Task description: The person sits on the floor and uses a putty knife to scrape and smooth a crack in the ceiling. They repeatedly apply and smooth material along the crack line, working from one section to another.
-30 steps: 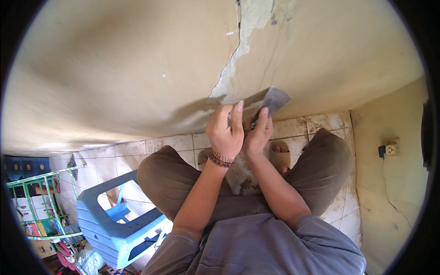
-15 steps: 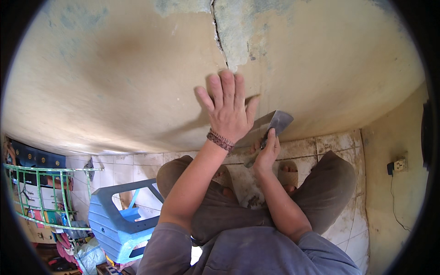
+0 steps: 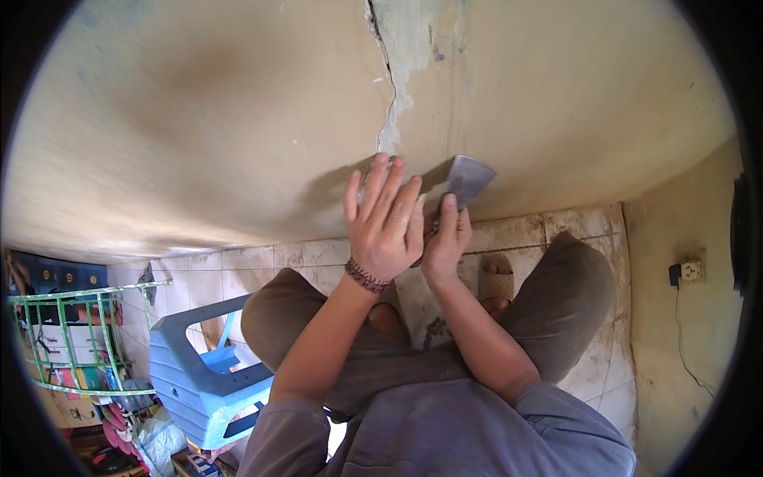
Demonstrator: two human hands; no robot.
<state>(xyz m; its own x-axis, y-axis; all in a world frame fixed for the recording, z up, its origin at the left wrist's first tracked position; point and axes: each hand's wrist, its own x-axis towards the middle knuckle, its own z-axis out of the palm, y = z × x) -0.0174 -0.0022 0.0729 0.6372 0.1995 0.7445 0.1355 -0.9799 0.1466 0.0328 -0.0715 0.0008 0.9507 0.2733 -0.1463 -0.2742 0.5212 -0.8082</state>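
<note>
A cracked, cream-painted wall rises in front of me. Down its middle runs a dark crack, with a strip of bare greyish plaster beside it where the paint is off. My left hand, a braided bracelet at its wrist, is stretched out at the lower end of the crack, fingers apart. Whether its fingertips touch the wall I cannot tell. My right hand is closed round the handle of a scraper, close by the left hand. The wide metal blade points up toward the wall; most of the handle is hidden.
A blue plastic stool lies tipped at my left, near a green metal rail and a pile of household things. Stained white tiles cover the floor along the wall's foot. On the right wall, a socket holds a plug and cord.
My left hand has come lower and turned, its fingers nearer together. My right hand has moved up and left with the scraper, closer to the left hand. More of the crack's lower end shows.
</note>
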